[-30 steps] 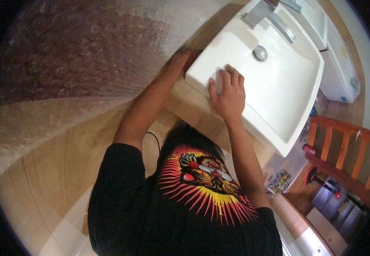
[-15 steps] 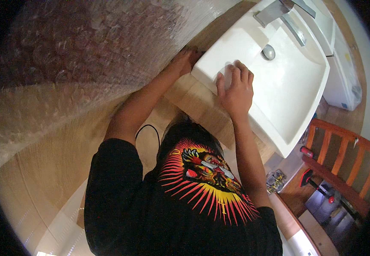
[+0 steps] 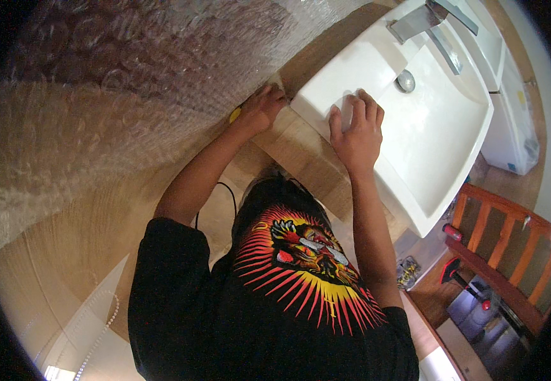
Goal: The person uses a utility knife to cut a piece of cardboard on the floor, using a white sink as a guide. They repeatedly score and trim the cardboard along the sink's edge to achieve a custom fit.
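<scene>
a big sheet of bubble wrap (image 3: 116, 108) fills the upper left, lying over a pale wooden counter (image 3: 307, 159). a white rectangular sink (image 3: 434, 140) sits on that counter, with a metal tap (image 3: 434, 28) at its far end and a round drain (image 3: 406, 80) in the basin. to the right stands a white cabinet (image 3: 510, 108); lower right, a wooden chair (image 3: 510, 254) on the floor.

the right hand (image 3: 355, 130) lies flat on the sink's near rim, fingers together and pressed over a small white cloth (image 3: 346, 114). the left hand (image 3: 261, 108) rests curled on the counter just beside the sink's corner, touching something yellow (image 3: 234, 115); whether it grips it cannot be told.
</scene>
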{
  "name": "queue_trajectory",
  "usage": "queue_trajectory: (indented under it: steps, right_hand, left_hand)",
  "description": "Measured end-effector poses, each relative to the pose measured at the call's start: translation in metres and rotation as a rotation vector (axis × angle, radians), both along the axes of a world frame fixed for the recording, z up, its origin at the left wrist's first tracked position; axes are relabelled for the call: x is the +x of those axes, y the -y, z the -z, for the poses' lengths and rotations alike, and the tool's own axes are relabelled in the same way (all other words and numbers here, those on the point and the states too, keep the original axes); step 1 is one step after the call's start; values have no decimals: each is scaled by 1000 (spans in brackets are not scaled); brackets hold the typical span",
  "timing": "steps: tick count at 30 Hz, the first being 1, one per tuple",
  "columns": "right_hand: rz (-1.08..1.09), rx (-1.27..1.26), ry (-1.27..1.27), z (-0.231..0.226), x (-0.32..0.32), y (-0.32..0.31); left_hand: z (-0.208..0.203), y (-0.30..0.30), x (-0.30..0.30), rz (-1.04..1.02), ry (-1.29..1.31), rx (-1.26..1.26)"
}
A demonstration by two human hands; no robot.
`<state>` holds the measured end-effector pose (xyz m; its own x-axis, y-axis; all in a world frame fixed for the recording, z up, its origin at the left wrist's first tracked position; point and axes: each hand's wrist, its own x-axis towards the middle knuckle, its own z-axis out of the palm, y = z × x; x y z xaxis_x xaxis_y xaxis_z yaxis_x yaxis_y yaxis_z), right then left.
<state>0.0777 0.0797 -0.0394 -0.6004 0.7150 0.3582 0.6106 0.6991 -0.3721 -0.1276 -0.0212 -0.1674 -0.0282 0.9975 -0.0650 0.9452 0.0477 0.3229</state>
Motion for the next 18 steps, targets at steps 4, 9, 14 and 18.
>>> queue_trajectory:
  steps: [4,9,14,18]
  right_hand:
    - [10,-14,15,-1,1,0]
    - [11,-28,9,0,1,1]
    - [32,14,31,0,0,1]
    - [54,37,6,-3,-1,4]
  left_hand:
    - [8,16,14,-41,-125,85]
    - [-10,22,38,-135,-13,-70]
    - [-22,26,58,-198,-49,-15]
    - [-4,18,77,-330,-67,-45]
